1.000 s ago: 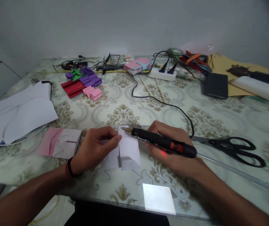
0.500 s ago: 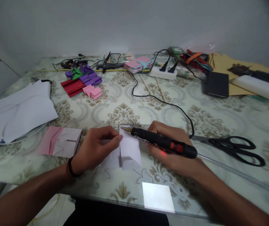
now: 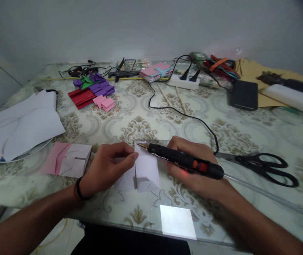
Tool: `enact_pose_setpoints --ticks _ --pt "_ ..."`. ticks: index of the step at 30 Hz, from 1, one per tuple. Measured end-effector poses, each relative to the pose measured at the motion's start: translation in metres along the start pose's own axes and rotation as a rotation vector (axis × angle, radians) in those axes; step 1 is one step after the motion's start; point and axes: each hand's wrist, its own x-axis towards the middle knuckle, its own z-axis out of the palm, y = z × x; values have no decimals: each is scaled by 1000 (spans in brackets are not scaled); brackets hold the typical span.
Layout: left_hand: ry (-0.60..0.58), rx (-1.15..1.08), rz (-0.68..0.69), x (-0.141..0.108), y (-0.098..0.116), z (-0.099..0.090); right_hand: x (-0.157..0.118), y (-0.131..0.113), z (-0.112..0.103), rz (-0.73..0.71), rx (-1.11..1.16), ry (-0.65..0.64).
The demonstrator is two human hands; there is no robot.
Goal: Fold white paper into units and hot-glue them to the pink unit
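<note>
Across the whole lower half of the view runs the table (image 3: 141, 117), covered in a pale patterned cloth under glass. At 6 o'clock, near its front edge, lies the folded white paper (image 3: 146, 170), a small creased piece with 1 raised flap and a fold line down its middle; its left part is hidden under the left hand (image 3: 107, 170), so its full outline cannot be made out. That hand's fingers are curled closed, thumb and forefinger pinching the paper's upper edge. The right hand (image 3: 194, 166), at 4 o'clock from the paper, is wrapped closed around the glue pen (image 3: 186, 161), a black barrel with an orange-red switch band and a small red glow beneath it. Its long axis runs from 4 o'clock up to 10 o'clock, and the brass tip (image 3: 141, 145) points toward 10 o'clock, touching or just above the paper's top corner; which of the 2 cannot be told. A black cord (image 3: 183, 115) leads from behind the right hand toward 12 o'clock to the white power strip (image 3: 183, 82). Black scissors (image 3: 263, 166) lie at 3 o'clock, just beside the right hand. A pink-and-white folded sheet (image 3: 66, 161) lies at 9 o'clock, near the left hand.
</note>
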Motion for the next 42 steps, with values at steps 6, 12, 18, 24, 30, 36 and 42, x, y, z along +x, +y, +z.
enact_pose_setpoints --ticks 6,12,18,24,30,36,42 --pt "7 -2 -2 -1 -1 -1 -1 -1 -1 14 -2 4" --pt "37 2 -8 -2 0 -3 0 -3 -3 40 -8 5" --pt "46 -4 -4 -1 1 -4 -1 -1 -4 38 -22 21" --pt "65 2 -3 -1 1 -5 -1 -1 -6 53 -26 22" --pt "79 14 -5 -1 1 -6 -1 1 -5 47 -22 19" --pt "104 10 -3 -1 0 -8 0 0 -6 46 -32 20" --pt "134 -14 21 1 -1 -9 -1 0 -6 64 -45 15"
